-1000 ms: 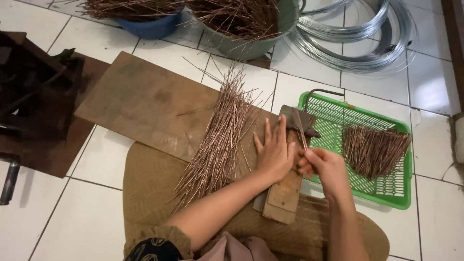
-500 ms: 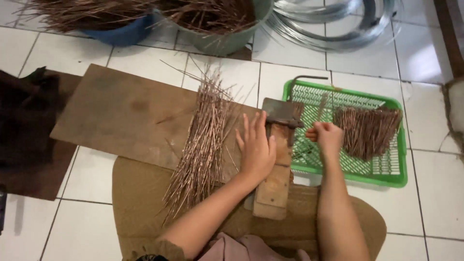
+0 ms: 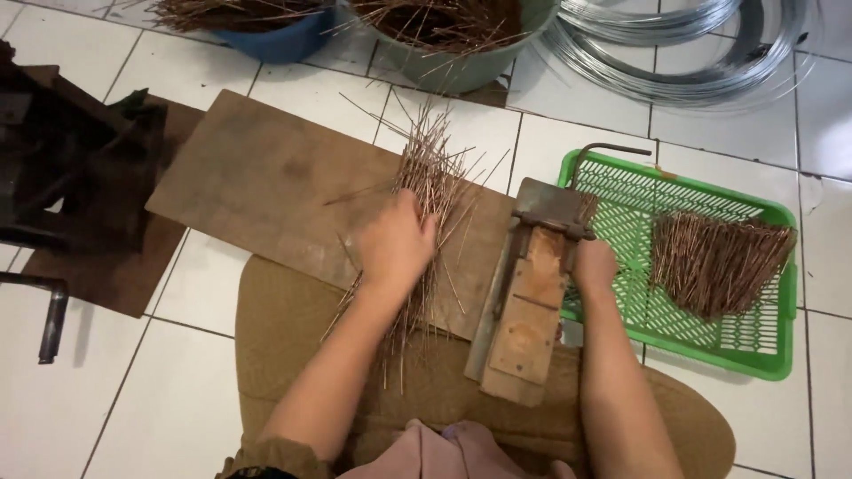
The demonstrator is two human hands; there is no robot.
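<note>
My left hand lies on a loose pile of long thin copper-coloured rods spread over a brown board, its fingers curled into the rods. My right hand rests at the right side of a wooden block tool with a rusty metal head, at the edge of a green plastic basket. I cannot tell whether the right hand grips anything. Inside the basket lies a bunch of short cut rods.
At the top stand a blue tub and a grey-green tub, both with rods in them. Coils of silver wire lie at the top right. A dark metal tool sits at the left. A tan mat lies under my arms.
My left hand has moved left from the wooden tool onto the pile of long rods. My right hand has dropped from the basket's edge to the side of the tool.
</note>
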